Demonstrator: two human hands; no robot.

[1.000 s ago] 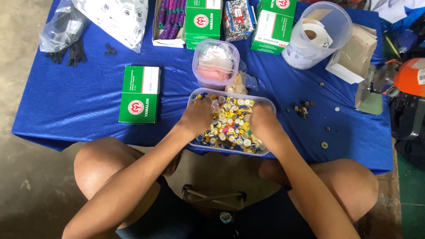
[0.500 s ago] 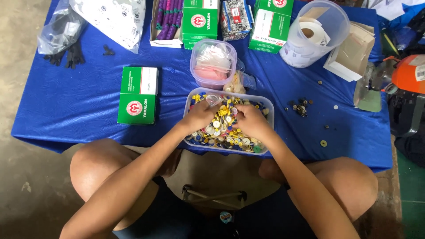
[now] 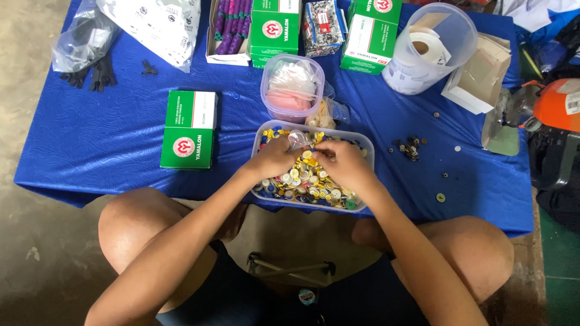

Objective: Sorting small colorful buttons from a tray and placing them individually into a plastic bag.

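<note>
1. Surface (image 3: 109, 139): low, draped in blue cloth. Bare concrete floor (image 3: 36, 241) on the left. I sit at its near edge, knees under it.
2. Back row: open box of purple items (image 3: 231, 27), two green-and-white boxes (image 3: 275, 27) (image 3: 370, 33), a clear packet of small metal bits (image 3: 323, 21), a clear tub holding a roll of white tape (image 3: 430, 45).
3. Far left: grey plastic bag (image 3: 81, 39) with dark pieces beside it, a printed white bag (image 3: 154, 24) next to that.
4. Another green-and-white box (image 3: 189, 128) lies flat, left of my hands, apart from the tray.
5. Right: open cardboard box (image 3: 480, 75), a small heap of dark buttons (image 3: 409, 147) plus a few strays, an orange-topped machine (image 3: 553, 105) at the edge.
6. Button tray (image 3: 362, 151): clear rectangular plastic, at the near edge of the surface, centre. Holds a mix of yellow, white, blue and green buttons (image 3: 305, 181).
7. Round clear container (image 3: 292, 87) with white and pink contents stands just behind the tray.
8. Left hand (image 3: 275, 158) is in the tray, resting on the buttons, fingers curled around a small clear plastic bag (image 3: 297, 140).
9. Right hand (image 3: 341, 162) is also in the tray, fingertips pinched together against the left hand's. I cannot tell what, if anything, they grip.
</note>
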